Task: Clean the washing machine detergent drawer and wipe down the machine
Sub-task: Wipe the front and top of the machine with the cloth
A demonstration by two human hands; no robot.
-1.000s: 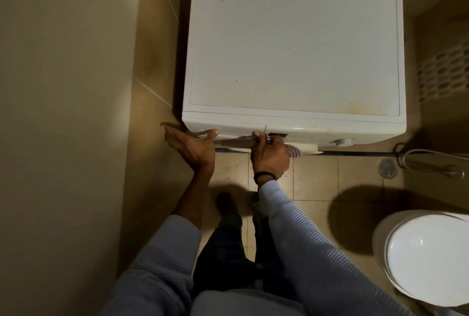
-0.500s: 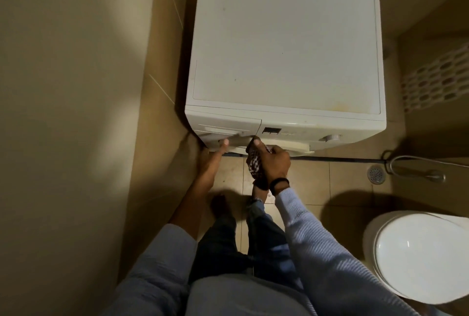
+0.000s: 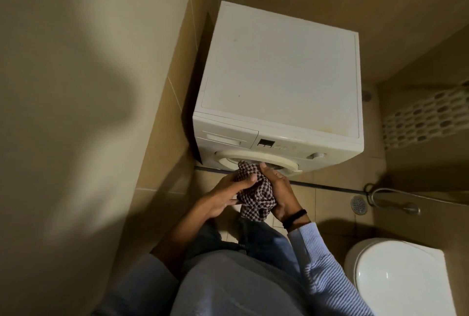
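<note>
Detergent drawer [image 3: 224, 138] released; both hands now bunch cloth [image 3: 256, 195] (checked).

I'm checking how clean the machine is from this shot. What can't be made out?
Head view only:
- Door glass and drum: hidden by the steep angle and the cloth.
- Drawer inside: shut.
- Panel labels: too small.
- Machine sides: hidden by the angle and wall shadow.
- Toilet: cut off by the edge.

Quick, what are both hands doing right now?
Left hand: closed on the checked cloth, held in front of the washing machine.
Right hand: closed on the same cloth from the other side.
</note>
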